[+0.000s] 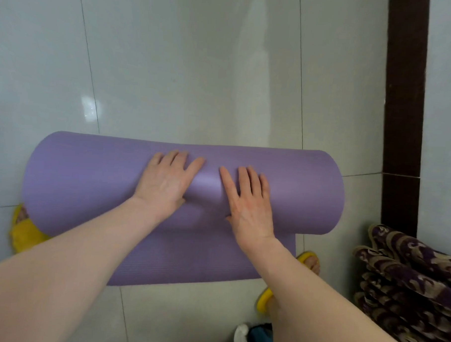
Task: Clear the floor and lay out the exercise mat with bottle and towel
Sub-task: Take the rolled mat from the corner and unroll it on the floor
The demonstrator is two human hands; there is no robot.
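A purple exercise mat [89, 180] lies on the pale tiled floor, still mostly in a thick roll, with a short unrolled flap [189, 259] lying flat toward me. My left hand [167, 181] and my right hand [246, 197] rest palm-down side by side on the middle of the roll, fingers spread, pressing a dent into it. Neither hand grips anything. No bottle is recognisable in view; white and dark blue fabric [253, 337] shows at the bottom edge, partly hidden by my right arm.
My feet in yellow slippers [22, 231] [308, 259] stand at both sides of the flap. A stack of purple patterned cushions [405, 287] sits at the right. A dark brown strip [404, 101] runs along the right. Glossy floor tiles [198, 66] extend beyond the roll.
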